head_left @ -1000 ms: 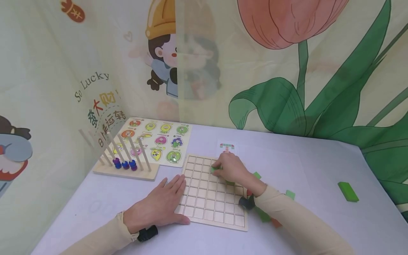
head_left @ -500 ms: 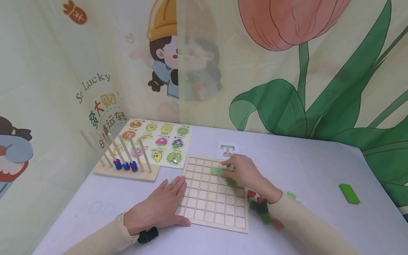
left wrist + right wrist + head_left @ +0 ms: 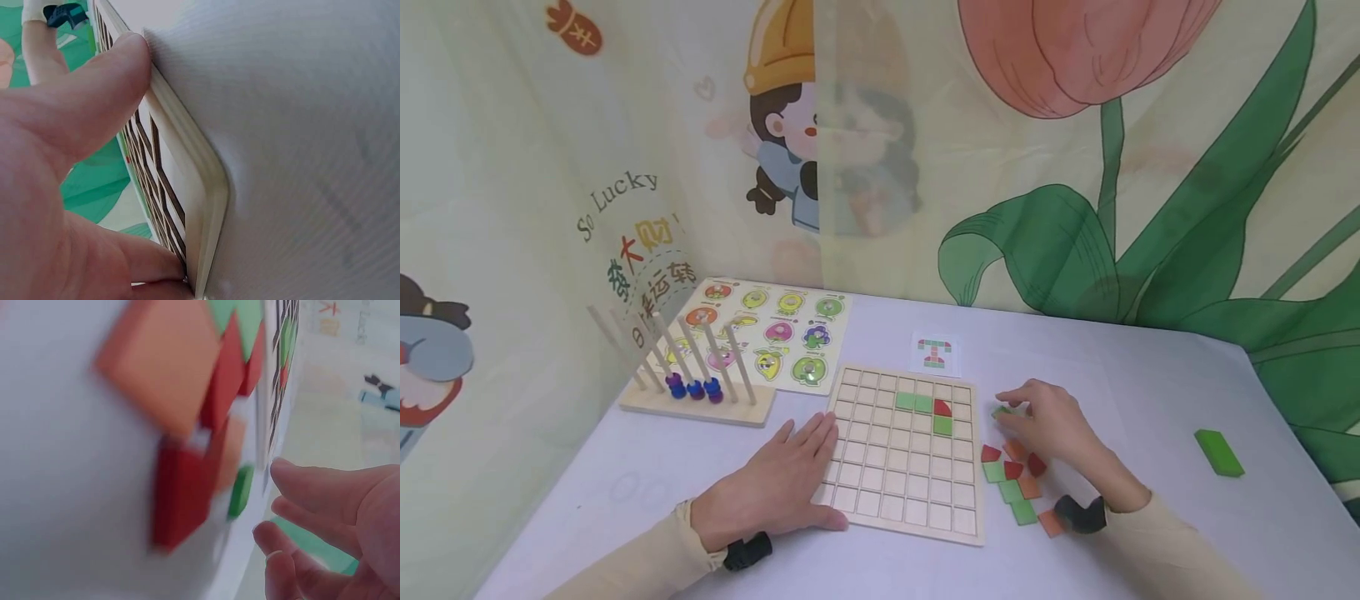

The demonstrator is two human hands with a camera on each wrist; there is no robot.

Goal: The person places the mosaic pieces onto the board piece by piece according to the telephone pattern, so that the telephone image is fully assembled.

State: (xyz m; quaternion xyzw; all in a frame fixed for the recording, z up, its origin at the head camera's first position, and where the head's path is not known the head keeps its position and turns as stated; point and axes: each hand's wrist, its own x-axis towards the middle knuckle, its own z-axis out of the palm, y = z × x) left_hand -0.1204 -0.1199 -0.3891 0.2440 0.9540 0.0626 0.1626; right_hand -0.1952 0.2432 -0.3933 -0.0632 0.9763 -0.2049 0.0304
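Observation:
My left hand (image 3: 778, 475) rests along the left side of a wooden grid board (image 3: 891, 479), its fingertips on the edge and its thumb at the near corner. In the left wrist view, thumb and fingers touch the board's rim (image 3: 209, 181). On the grid lie two light green square tiles (image 3: 914, 402), a red rounded tile (image 3: 942, 407) and a green square tile (image 3: 942, 426) below it. Right of the board, my right hand (image 3: 1048, 421) hovers with thumb and fingers apart over a green tile (image 3: 1002, 412). The right wrist view shows this tile (image 3: 240, 491) short of the fingertips.
Several loose red, orange and green tiles (image 3: 1011, 492) lie beside the board. A pattern card (image 3: 936, 355) sits behind it. At left stand a peg rack with beads (image 3: 700, 404) and a fruit puzzle board (image 3: 775, 333). A green block (image 3: 1219, 452) lies far right.
My right hand has left the grid and moved right to the loose tiles. The green tiles and the red one on the board are now uncovered. My left hand has stayed put.

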